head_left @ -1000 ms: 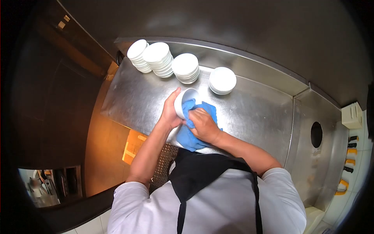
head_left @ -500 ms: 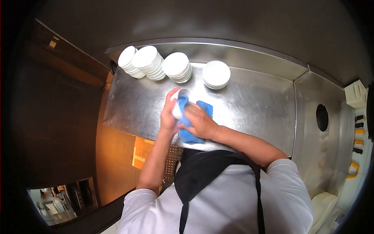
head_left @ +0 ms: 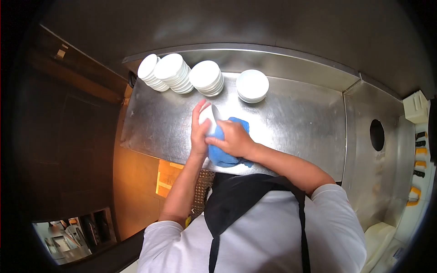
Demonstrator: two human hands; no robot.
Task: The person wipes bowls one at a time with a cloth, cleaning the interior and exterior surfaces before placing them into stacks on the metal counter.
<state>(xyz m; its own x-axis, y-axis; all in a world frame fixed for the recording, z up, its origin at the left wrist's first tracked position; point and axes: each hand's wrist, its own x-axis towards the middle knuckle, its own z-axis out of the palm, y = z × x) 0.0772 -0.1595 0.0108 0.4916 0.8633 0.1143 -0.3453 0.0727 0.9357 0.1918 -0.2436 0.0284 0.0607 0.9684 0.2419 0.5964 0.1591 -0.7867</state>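
A small white bowl [head_left: 208, 115] is tilted on its side between my hands, above the front part of the steel counter. My left hand [head_left: 199, 129] is closed round its left side. My right hand [head_left: 233, 138] grips a blue cloth [head_left: 221, 157] at the bowl's right edge, and the cloth hangs down below it to the counter. Behind my hands stands a stack of white bowls [head_left: 206, 75], with another short stack [head_left: 252, 85] to its right.
Two more stacks of white dishes, one leaning [head_left: 173, 70] and one farther left [head_left: 149, 69], stand at the counter's back left. The steel counter [head_left: 300, 123] has a raised back edge. Yellow- and black-handled tools [head_left: 419, 157] hang at the far right.
The blue cloth has come out of the bowl's opening and is bunched lower, under my right hand. The bowl has turned slightly between my hands. The stacks have not moved.
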